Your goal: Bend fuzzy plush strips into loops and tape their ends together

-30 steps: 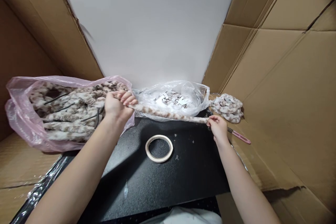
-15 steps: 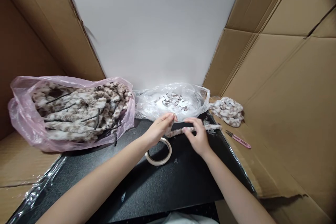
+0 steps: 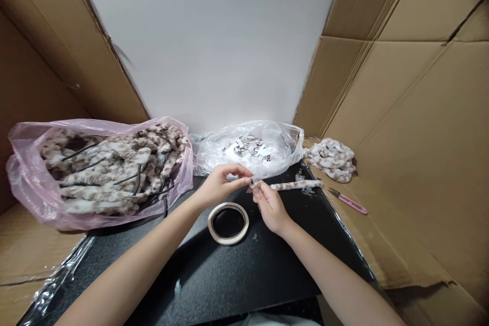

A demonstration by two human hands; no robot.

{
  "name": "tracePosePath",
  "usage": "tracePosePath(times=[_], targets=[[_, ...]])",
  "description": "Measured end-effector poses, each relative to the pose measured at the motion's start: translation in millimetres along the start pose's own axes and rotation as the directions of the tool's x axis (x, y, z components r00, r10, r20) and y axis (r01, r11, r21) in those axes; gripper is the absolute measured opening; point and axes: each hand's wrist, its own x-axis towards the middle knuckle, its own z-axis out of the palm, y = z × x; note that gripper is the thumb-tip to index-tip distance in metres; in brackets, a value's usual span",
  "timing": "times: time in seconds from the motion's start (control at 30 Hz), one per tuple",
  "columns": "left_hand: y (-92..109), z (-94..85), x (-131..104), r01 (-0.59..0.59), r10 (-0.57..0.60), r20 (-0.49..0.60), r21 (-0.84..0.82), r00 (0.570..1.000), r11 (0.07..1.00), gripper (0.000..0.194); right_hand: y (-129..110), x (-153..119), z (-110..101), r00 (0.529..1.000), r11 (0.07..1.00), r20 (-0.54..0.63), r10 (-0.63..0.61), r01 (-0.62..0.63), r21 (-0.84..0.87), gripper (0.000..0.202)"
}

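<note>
A thin furry strip, mottled white and brown (image 3: 298,185), lies across the black table, its near end held up between my hands. My right hand (image 3: 270,209) is wrapped round that end. With thumb and fingertips, my left hand (image 3: 225,183) pinches at the tip of the strip, touching the right fingers; exactly what the fingertips grip is too small to make out. Just below the hands, a roll of pale tape (image 3: 228,242) lies flat on the black table (image 3: 214,280).
A pink bag (image 3: 30,163) of furry strips with dark cords stands left. Behind the hands is a clear plastic bag (image 3: 206,155) with small white and silvery pieces. A furry bundle (image 3: 332,159) and pink snips (image 3: 349,201) lie right, beside cardboard walls (image 3: 420,137).
My right hand has moved left and closed round the end of the strip. My left hand has changed its hold to a pinch at the tip. The view has shifted slightly.
</note>
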Motion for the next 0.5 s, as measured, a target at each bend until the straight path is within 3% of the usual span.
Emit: tracePosePath(times=[0.17,0.5], targets=[[13,-15.7,-1,-0.059,0.044,0.098,0.165,0.994,0.984,0.014,-7,-3,-4,0.997,0.991,0.023,-0.078,0.08,-0.108,0.03],[20,-14.0,-1,-0.202,0.157,0.155,0.343,0.975,0.917,0.011,-10,-4,-3,0.996,0.985,0.037,-0.084,0.088,-0.148,0.031]])
